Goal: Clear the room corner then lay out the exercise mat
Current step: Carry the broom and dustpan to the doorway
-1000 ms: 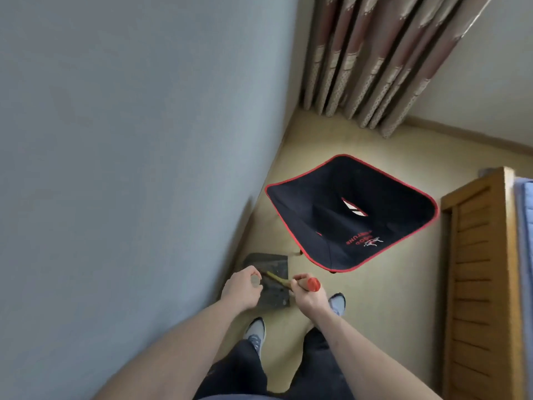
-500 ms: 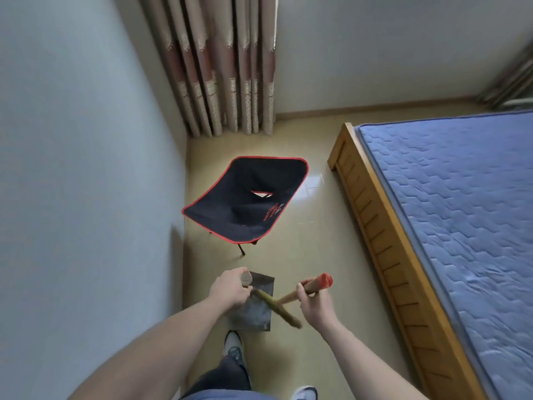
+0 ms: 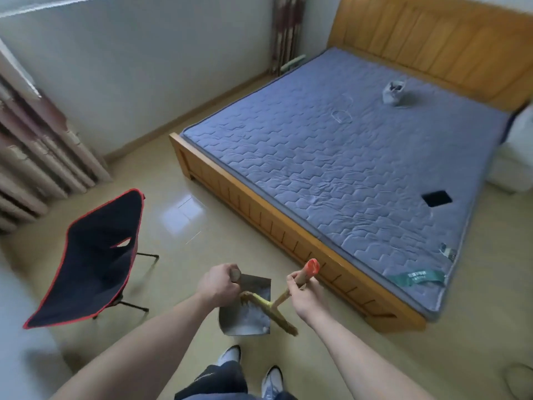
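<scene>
The left hand [image 3: 219, 285] is curled round the top of the handle of a grey metal dustpan [image 3: 245, 308], whose pan hangs below the fist above the floor [image 3: 184, 356]. The right hand [image 3: 306, 295] grips the wooden stick of a short broom [image 3: 275, 301] just under its red cap, and the straw head slants across the face of the pan, toward 5 o'clock of it. At 6 o'clock of the hands, two pale shoes [image 3: 253, 368] stand on the beige floor. At 9 o'clock, well apart from the left hand, a black folding chair [image 3: 92, 261] with red trim stands on thin dark legs; beyond it, at 10 o'clock, hang striped curtains [image 3: 37, 157]. From 12 to 3 o'clock lies a wooden bed [image 3: 277, 223] with a blue quilted mattress [image 3: 354, 168], on which sit a small grey bag [image 3: 393, 92] near the headboard and a flat black square [image 3: 436, 198] near the right edge. No exercise mat can be made out.
</scene>
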A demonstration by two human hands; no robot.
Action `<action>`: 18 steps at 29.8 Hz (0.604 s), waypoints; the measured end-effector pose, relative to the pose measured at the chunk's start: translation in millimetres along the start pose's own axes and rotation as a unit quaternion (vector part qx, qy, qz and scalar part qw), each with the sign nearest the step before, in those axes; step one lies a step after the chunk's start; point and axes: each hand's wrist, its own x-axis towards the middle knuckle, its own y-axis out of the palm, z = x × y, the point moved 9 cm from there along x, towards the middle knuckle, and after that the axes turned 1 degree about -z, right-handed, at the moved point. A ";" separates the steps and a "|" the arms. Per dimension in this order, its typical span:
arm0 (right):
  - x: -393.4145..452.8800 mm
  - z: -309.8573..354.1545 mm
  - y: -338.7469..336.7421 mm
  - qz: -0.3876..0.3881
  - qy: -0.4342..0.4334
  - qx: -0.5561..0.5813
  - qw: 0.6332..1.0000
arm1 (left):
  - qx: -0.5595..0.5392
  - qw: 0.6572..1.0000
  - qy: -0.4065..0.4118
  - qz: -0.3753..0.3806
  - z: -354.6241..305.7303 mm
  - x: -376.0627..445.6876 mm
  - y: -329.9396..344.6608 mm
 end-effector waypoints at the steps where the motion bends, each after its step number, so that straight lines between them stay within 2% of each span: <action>1: 1.3 -4.0 -15.1 -0.017 0.002 0.008 1.000 | 0.014 1.000 0.018 0.006 -20.5 3.9 1.6; 4: -2.1 -18.1 -51.2 -0.057 0.022 0.021 0.998 | 0.044 0.996 0.080 0.018 -72.8 14.4 9.7; 7: -12.4 -39.3 -97.6 -0.135 0.042 0.052 0.989 | 0.083 0.982 0.161 0.054 -139.4 25.1 30.2; 12: -51.3 -81.9 -166.7 -0.276 0.086 0.109 0.951 | 0.121 0.941 0.299 0.098 -238.7 13.0 65.8; 15: -84.6 -108.6 -195.4 -0.337 0.111 0.127 0.926 | 0.142 0.915 0.357 0.125 -283.5 -15.7 86.4; 18: -117.2 -133.5 -216.7 -0.367 0.136 0.124 0.912 | 0.159 0.895 0.391 0.145 -318.8 -43.1 107.4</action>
